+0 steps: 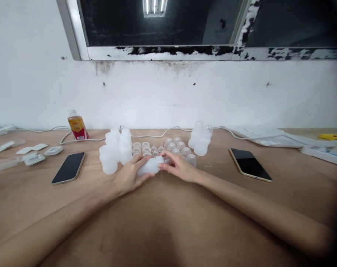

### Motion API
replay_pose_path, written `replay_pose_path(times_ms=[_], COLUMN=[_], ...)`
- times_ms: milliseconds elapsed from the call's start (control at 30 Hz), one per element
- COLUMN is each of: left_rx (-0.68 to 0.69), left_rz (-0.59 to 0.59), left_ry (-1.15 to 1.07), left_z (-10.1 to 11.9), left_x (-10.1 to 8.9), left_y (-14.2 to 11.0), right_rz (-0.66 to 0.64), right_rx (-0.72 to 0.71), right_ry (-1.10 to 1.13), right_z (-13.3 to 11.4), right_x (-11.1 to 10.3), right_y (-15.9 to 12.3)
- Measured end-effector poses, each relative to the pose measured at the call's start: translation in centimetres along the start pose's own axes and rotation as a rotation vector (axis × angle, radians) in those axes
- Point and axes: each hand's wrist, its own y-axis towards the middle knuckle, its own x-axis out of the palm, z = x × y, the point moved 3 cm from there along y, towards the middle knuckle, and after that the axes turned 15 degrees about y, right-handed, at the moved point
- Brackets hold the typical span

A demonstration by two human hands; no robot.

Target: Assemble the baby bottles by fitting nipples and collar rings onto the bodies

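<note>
My left hand [132, 174] is wrapped round the body of a white translucent baby bottle [149, 166], which lies tilted on its side just above the table. At the bottle's neck end, on the right, the thumb and fingers of my right hand [179, 167] pinch the rim; whether a small part sits between them is hidden. Just beyond the hands are rows of pale collar rings [136, 145], several clear teats [154, 148] and clear domed caps [176, 141]. Left of them stands a group of white bottles [109, 159]. Assembled bottles with domed caps [200, 142] stand at the right.
A phone [69, 168] lies at the left, another phone [250, 164] at the right. Small white cases [34, 159] and a drink bottle [78, 126] are farther left. A white cable [163, 134] runs along the wall to a power strip [324, 155] beside a plastic bag [263, 135].
</note>
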Motion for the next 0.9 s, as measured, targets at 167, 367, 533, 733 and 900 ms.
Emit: replay_pose_path(times_ms=[167,367,533,733,900], left_rx=[0.063,0.155,0.193,0.21,0.207], left_rz=[0.108,0.225,0.292,0.243,0.206], left_ry=[0.263,0.483,0.545,0.556,0.536], left_z=[0.7,1.2,1.3,1.1,1.1], left_x=[-0.1,-0.2,-0.3,0.0,0.3], left_y=[-0.2,-0.5,-0.7,-0.8,-0.9], right_rz=[0.085,0.151,0.066,0.017,-0.018], right_rx=[0.184,0.468,0.512,0.552,0.488], right_ry=[0.319,0.557,0.687,0.723,0.675], right_z=[0.2,0.1,-0.1,0.5,0.3], right_x=[0.6,1.4,1.6,1.8,1.9], right_y=[0.2,-0.2,-0.3,-0.5,-0.8])
